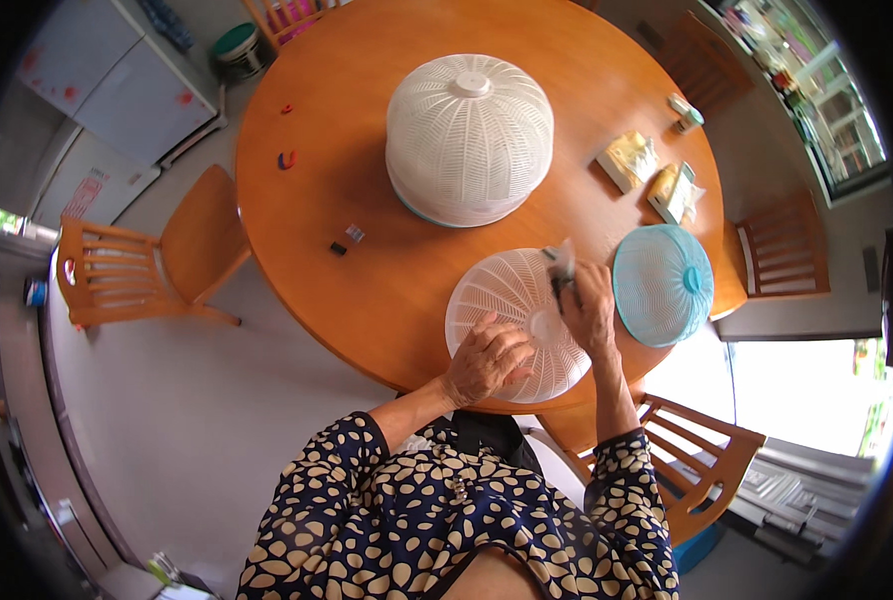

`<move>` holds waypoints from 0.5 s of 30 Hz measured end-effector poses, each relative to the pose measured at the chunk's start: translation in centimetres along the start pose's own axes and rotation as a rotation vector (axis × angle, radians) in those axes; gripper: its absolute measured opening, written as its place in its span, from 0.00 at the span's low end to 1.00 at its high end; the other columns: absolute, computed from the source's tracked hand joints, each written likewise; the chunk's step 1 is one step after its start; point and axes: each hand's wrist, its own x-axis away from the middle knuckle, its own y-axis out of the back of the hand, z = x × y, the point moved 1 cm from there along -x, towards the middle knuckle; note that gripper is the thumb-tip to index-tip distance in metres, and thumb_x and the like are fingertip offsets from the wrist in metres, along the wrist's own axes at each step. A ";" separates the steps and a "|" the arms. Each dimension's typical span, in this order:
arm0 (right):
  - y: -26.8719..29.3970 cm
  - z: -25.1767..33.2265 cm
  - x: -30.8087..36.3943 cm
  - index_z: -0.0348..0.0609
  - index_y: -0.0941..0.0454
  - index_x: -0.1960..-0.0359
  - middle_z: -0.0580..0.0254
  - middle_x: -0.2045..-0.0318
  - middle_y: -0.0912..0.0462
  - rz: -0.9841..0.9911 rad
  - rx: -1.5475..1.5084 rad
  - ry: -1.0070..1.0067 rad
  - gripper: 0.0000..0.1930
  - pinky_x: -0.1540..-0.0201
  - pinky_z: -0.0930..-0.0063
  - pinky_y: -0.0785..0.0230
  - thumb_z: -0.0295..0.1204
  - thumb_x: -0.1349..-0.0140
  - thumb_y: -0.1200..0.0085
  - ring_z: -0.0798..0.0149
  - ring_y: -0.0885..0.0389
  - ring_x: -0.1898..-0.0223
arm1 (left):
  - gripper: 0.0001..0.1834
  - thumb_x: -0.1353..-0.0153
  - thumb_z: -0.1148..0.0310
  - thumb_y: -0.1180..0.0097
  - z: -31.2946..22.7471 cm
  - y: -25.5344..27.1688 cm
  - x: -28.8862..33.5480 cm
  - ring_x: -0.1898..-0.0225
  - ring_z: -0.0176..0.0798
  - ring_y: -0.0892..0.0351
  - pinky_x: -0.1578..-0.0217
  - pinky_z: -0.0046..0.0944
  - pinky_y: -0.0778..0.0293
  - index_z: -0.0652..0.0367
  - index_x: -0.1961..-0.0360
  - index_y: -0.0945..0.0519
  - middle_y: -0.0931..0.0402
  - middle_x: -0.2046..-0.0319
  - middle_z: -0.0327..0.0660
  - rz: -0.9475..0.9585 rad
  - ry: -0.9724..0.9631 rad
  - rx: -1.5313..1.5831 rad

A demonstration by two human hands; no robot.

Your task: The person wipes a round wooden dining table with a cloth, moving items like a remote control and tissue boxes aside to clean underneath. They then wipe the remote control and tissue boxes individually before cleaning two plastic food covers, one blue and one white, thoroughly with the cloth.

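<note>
A white plastic mesh food cover lies dome up at the table's near edge. On its left side rests my left hand, palm down with the fingers apart and slightly bent. My right hand is closed round a crumpled pale and dark piece that looks like cloth, at the cover's upper right side. Most of that piece is hidden by the fingers. Just right of this hand stands a smaller turquoise mesh food cover.
A tall white mesh cover stands mid-table. Tissue packs and a phone-like item lie at right. Small dark and coloured bits lie at left. Wooden chairs surround the table.
</note>
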 end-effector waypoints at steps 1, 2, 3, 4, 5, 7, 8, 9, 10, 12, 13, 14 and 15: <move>0.0 1.7 -0.7 0.39 0.21 0.55 0.53 0.55 0.20 0.008 0.053 0.095 0.18 0.49 0.58 0.33 0.19 0.52 0.43 0.48 0.26 0.54 | 0.23 0.38 0.49 0.43 0.2 -0.1 0.4 0.41 0.44 0.34 0.33 0.53 0.49 0.55 0.49 0.25 0.28 0.49 0.42 -0.020 0.100 -0.002; -0.3 2.0 -1.2 0.39 0.21 0.55 0.53 0.55 0.20 0.031 0.029 0.109 0.18 0.49 0.58 0.33 0.20 0.52 0.44 0.48 0.26 0.54 | 0.25 0.38 0.48 0.42 0.5 -0.2 0.7 0.41 0.44 0.34 0.34 0.53 0.48 0.54 0.49 0.26 0.29 0.49 0.43 -0.042 0.200 -0.005; -0.3 1.9 -1.5 0.40 0.20 0.56 0.53 0.55 0.20 0.053 0.019 0.119 0.18 0.49 0.58 0.32 0.20 0.52 0.44 0.48 0.25 0.54 | 0.26 0.39 0.47 0.41 0.6 -0.1 0.5 0.41 0.44 0.35 0.34 0.52 0.47 0.54 0.49 0.27 0.29 0.49 0.44 -0.068 0.294 0.005; -0.4 1.5 -1.6 0.40 0.20 0.56 0.53 0.55 0.20 0.060 -0.035 0.066 0.18 0.49 0.58 0.33 0.21 0.51 0.44 0.48 0.26 0.54 | 0.38 0.42 0.43 0.40 1.0 0.0 0.1 0.37 0.48 0.40 0.34 0.53 0.46 0.57 0.39 0.34 0.35 0.45 0.50 -0.107 0.394 -0.047; -0.5 1.1 -1.5 0.40 0.20 0.56 0.53 0.55 0.20 0.068 -0.088 0.012 0.17 0.49 0.58 0.33 0.21 0.51 0.44 0.48 0.26 0.53 | 0.41 0.42 0.42 0.40 1.0 0.1 -0.1 0.36 0.51 0.41 0.35 0.54 0.46 0.59 0.37 0.37 0.37 0.42 0.52 -0.154 0.534 -0.009; -0.5 0.7 -1.6 0.40 0.20 0.56 0.54 0.55 0.20 0.062 -0.145 -0.056 0.17 0.49 0.57 0.33 0.22 0.50 0.45 0.49 0.26 0.53 | 0.48 0.43 0.39 0.41 0.7 1.1 -1.1 0.35 0.58 0.43 0.35 0.56 0.45 0.62 0.33 0.42 0.42 0.38 0.57 -0.256 0.805 0.064; -0.6 0.8 -1.5 0.40 0.20 0.56 0.53 0.55 0.20 0.051 -0.149 -0.072 0.17 0.48 0.57 0.33 0.22 0.50 0.45 0.49 0.26 0.53 | 0.53 0.44 0.39 0.41 1.0 0.9 -0.5 0.34 0.61 0.47 0.35 0.57 0.45 0.63 0.30 0.49 0.47 0.35 0.61 -0.132 0.801 0.093; -0.7 1.0 -1.3 0.40 0.20 0.56 0.53 0.54 0.20 0.038 -0.157 -0.088 0.16 0.48 0.57 0.33 0.22 0.49 0.46 0.49 0.26 0.53 | 0.53 0.44 0.40 0.41 1.1 1.0 -0.4 0.34 0.61 0.47 0.35 0.57 0.46 0.63 0.30 0.49 0.48 0.35 0.61 -0.141 0.789 0.092; -0.9 0.9 -1.2 0.40 0.20 0.56 0.53 0.54 0.20 0.017 -0.169 -0.108 0.16 0.48 0.57 0.33 0.21 0.49 0.47 0.49 0.26 0.54 | 0.53 0.44 0.40 0.41 1.2 0.9 -0.3 0.34 0.61 0.46 0.35 0.57 0.46 0.63 0.29 0.50 0.48 0.35 0.61 -0.150 0.775 0.090; -0.8 1.2 -1.5 0.37 0.21 0.56 0.52 0.55 0.21 0.031 -0.152 -0.086 0.15 0.47 0.59 0.34 0.21 0.47 0.50 0.50 0.26 0.53 | 0.52 0.44 0.41 0.40 1.1 0.9 -0.3 0.34 0.59 0.45 0.35 0.56 0.45 0.62 0.30 0.48 0.47 0.35 0.60 -0.184 0.762 0.076; -0.8 1.4 -1.5 0.35 0.22 0.56 0.52 0.55 0.21 0.033 -0.143 -0.078 0.15 0.47 0.60 0.34 0.21 0.45 0.51 0.51 0.26 0.53 | 0.51 0.45 0.42 0.39 1.0 0.9 -0.3 0.35 0.58 0.45 0.35 0.55 0.45 0.61 0.30 0.46 0.46 0.36 0.59 -0.208 0.763 0.064; -1.0 1.4 -1.4 0.36 0.21 0.55 0.52 0.55 0.21 0.009 -0.239 -0.113 0.15 0.47 0.61 0.34 0.20 0.45 0.51 0.51 0.25 0.53 | 0.50 0.45 0.43 0.38 0.9 0.9 -0.3 0.35 0.57 0.44 0.36 0.55 0.44 0.60 0.30 0.44 0.45 0.37 0.57 -0.232 0.762 0.052; -0.9 0.9 -1.1 0.37 0.21 0.55 0.52 0.55 0.20 -0.023 -0.327 -0.152 0.14 0.47 0.62 0.33 0.20 0.44 0.50 0.51 0.25 0.53 | 0.48 0.45 0.43 0.37 0.4 0.9 -0.9 0.36 0.54 0.43 0.36 0.54 0.44 0.58 0.31 0.41 0.43 0.38 0.55 -0.200 0.648 -0.120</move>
